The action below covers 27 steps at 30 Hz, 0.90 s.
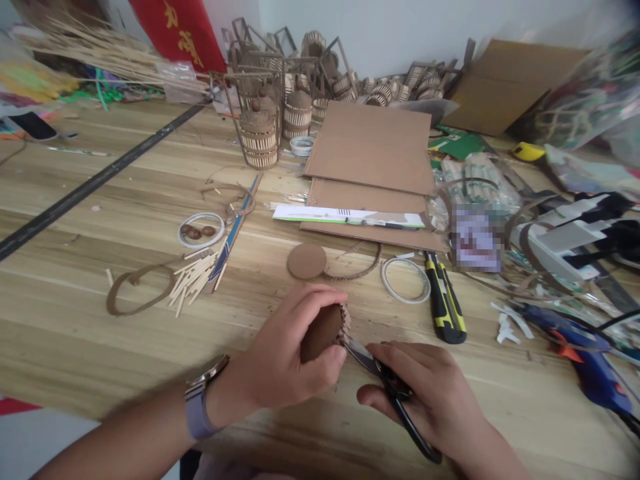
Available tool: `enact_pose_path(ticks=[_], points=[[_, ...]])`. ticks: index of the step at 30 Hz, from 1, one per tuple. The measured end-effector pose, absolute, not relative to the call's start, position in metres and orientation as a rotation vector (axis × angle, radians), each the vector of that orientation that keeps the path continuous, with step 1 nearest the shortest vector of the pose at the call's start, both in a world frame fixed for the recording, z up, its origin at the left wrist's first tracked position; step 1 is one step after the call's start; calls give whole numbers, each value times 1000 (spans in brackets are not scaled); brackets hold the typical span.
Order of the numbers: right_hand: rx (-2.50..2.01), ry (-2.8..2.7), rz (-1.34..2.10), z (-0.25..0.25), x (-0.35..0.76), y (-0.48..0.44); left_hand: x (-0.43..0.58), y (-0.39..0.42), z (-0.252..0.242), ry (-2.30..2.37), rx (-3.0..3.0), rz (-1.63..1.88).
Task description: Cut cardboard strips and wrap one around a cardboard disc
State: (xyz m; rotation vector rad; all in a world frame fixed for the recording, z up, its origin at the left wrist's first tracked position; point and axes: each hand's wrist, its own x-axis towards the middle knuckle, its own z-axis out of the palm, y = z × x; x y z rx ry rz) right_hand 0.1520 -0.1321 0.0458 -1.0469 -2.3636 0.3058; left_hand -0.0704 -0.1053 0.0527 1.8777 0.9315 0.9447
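Note:
My left hand (285, 350), with a watch on its wrist, is wrapped round a brown cardboard disc (320, 333) edged with a corrugated strip (345, 321). My right hand (430, 387) grips black-handled scissors (395, 393). Their blades touch the strip at the disc's near right edge. Just beyond lies another cardboard disc (307, 261), with a corrugated strip (355, 272) curving away from it. A roll of white tape (405, 280) and a black and yellow utility knife (447, 303) lie beyond my right hand.
A blue glue gun (585, 360) lies at right. Small wooden sticks (195, 280), a ruler (235, 230) and a tape ring (201, 231) holding brown beads are at left. Cardboard sheets (373, 147) and stick-sided lanterns (259, 140) stand farther back.

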Motion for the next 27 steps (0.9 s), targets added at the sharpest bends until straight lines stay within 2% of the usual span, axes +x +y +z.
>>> enact_pose_path(ticks=[27], points=[[-1078,-2325,170,42,153,-136,-73,-104,45,844,1826,978]])
